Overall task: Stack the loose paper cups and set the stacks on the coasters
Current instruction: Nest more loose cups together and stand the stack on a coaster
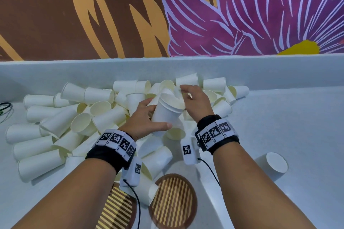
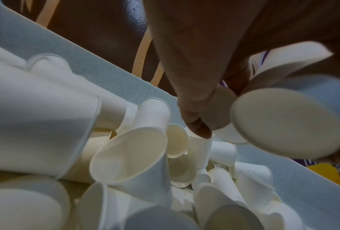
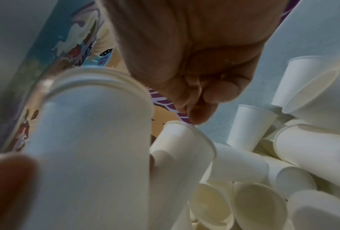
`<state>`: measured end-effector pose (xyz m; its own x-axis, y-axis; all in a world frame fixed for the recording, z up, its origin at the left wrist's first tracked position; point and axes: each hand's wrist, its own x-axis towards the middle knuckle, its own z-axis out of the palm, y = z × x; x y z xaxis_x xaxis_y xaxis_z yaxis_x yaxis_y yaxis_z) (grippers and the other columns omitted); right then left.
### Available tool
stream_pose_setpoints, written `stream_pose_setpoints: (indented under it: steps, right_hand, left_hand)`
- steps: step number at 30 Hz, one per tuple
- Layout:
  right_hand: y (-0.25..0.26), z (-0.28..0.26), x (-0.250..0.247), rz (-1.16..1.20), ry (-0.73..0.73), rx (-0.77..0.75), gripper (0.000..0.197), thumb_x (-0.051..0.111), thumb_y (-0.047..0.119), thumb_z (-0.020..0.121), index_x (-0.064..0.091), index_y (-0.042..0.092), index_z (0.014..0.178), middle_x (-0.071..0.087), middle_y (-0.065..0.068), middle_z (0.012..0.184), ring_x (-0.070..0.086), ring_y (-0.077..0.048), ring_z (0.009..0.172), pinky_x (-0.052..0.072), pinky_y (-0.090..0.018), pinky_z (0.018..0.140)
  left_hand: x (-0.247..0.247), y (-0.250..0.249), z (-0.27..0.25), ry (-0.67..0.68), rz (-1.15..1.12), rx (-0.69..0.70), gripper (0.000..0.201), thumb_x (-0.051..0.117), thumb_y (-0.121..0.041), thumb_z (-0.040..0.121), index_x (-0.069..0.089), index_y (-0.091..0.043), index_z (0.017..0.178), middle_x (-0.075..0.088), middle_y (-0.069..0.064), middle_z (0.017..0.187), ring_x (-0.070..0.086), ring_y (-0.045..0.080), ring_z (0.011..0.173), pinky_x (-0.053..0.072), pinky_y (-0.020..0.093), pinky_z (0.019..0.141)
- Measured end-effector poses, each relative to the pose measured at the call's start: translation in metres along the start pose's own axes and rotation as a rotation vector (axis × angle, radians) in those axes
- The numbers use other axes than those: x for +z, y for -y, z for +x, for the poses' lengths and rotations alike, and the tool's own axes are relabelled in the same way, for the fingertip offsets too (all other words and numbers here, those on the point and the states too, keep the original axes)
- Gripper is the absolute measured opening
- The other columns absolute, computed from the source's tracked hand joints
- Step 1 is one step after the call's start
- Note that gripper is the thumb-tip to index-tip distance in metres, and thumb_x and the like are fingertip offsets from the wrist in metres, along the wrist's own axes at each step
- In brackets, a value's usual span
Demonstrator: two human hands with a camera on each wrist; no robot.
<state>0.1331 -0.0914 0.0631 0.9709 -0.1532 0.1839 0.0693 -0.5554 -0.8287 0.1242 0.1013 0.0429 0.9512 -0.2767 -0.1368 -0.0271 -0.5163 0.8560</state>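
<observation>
A heap of loose paper cups (image 1: 61,126) covers the left and middle of the bench (image 1: 279,117), most lying on their sides. Above the heap, the left hand (image 1: 143,119) curls its fingers and thumb round a short stack of cups (image 1: 166,109), held tilted, while the right hand (image 1: 195,98) reaches over the stack's rim with fingers bent; whether it grips anything I cannot tell. Two striped coasters (image 1: 173,201) lie at the near edge, and one cup (image 1: 275,161) rests apart toward the right.

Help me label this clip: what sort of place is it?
Probably a cafe or a decorated indoor room, though that is a guess: a painted flower mural on the wall, a pale counter heaped with paper cups, and striped coasters.
</observation>
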Motion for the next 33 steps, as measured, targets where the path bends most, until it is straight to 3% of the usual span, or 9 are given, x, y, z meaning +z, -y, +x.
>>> stream_pose_setpoints:
  steps: [3,7,11,13,17,21,24,28,33]
  right_hand:
    - [-0.007,0.001,0.001,0.093,0.143,0.098,0.037,0.044,0.012,0.097,0.054,0.019,0.131,0.059,0.004,0.117,0.056,-0.015,0.104,0.049,-0.03,0.085]
    - [-0.007,0.001,0.003,0.064,0.234,0.123,0.018,0.046,0.015,0.096,0.064,0.014,0.101,0.058,0.007,0.081,0.052,-0.011,0.074,0.042,-0.022,0.066]
    - [-0.005,0.005,-0.006,-0.175,-0.086,0.026,0.019,0.047,0.01,0.095,0.065,0.007,0.103,0.065,-0.007,0.097,0.055,-0.021,0.088,0.04,-0.025,0.077]
    - [-0.001,0.007,-0.015,-0.154,-0.231,0.004,0.019,0.048,0.01,0.096,0.065,0.007,0.104,0.066,-0.008,0.099,0.056,-0.02,0.088,0.043,-0.026,0.078]
    - [0.011,0.007,-0.021,-0.113,-0.3,-0.105,0.016,0.05,0.009,0.094,0.065,0.008,0.097,0.065,-0.008,0.092,0.057,-0.022,0.085,0.047,-0.031,0.078]
    - [0.02,0.001,-0.014,-0.078,-0.06,-0.176,0.022,0.051,0.002,0.091,0.069,0.007,0.103,0.067,-0.006,0.094,0.059,-0.018,0.083,0.049,-0.03,0.083]
    - [0.018,-0.006,-0.009,-0.008,0.136,-0.136,0.035,0.045,-0.004,0.091,0.068,0.011,0.112,0.067,0.0,0.097,0.054,-0.003,0.074,0.047,-0.021,0.082]
    - [-0.006,-0.002,-0.005,-0.196,0.025,-0.051,0.038,0.043,-0.005,0.09,0.065,0.014,0.115,0.062,-0.004,0.117,0.059,-0.016,0.104,0.043,-0.023,0.094]
    - [-0.047,-0.019,0.029,-0.542,0.447,0.046,0.053,0.053,0.015,0.091,0.042,0.033,0.14,0.041,-0.008,0.136,0.045,-0.027,0.124,0.041,-0.04,0.104]
  left_hand:
    - [-0.001,0.0,-0.002,0.084,-0.026,0.037,0.082,0.083,-0.057,0.042,0.061,-0.03,0.116,0.025,-0.024,0.146,0.05,0.011,0.118,0.045,0.043,0.102]
    - [-0.002,0.003,-0.002,0.112,-0.061,0.038,0.086,0.085,-0.057,0.043,0.057,-0.032,0.12,0.027,-0.025,0.145,0.048,0.01,0.123,0.044,0.044,0.104]
    - [-0.001,0.005,0.006,0.011,0.031,-0.025,0.081,0.085,-0.053,0.045,0.061,-0.021,0.115,0.046,-0.009,0.137,0.056,0.013,0.114,0.05,0.045,0.096]
    - [-0.003,0.003,0.009,-0.065,0.148,-0.066,0.065,0.084,-0.049,0.054,0.063,-0.017,0.106,0.064,0.001,0.109,0.063,0.018,0.095,0.056,0.044,0.083]
    - [-0.002,0.0,0.008,-0.108,0.28,-0.112,0.053,0.081,-0.045,0.066,0.061,-0.015,0.106,0.066,0.002,0.097,0.062,0.021,0.088,0.054,0.039,0.078]
    - [0.005,-0.007,0.01,-0.151,0.244,-0.064,0.05,0.08,-0.046,0.067,0.056,-0.019,0.102,0.062,-0.002,0.092,0.06,0.016,0.081,0.047,0.03,0.063]
    - [0.008,-0.006,0.011,-0.195,0.19,-0.056,0.052,0.08,-0.046,0.066,0.056,-0.02,0.104,0.063,-0.002,0.094,0.061,0.018,0.083,0.053,0.035,0.07]
    - [0.007,0.0,0.011,-0.239,0.113,-0.073,0.06,0.081,-0.044,0.068,0.051,-0.017,0.113,0.061,0.0,0.101,0.061,0.021,0.091,0.054,0.043,0.079]
    - [0.008,0.001,0.01,-0.232,0.028,-0.046,0.073,0.081,-0.041,0.067,0.043,-0.024,0.127,0.059,-0.004,0.11,0.06,0.02,0.098,0.053,0.046,0.085]
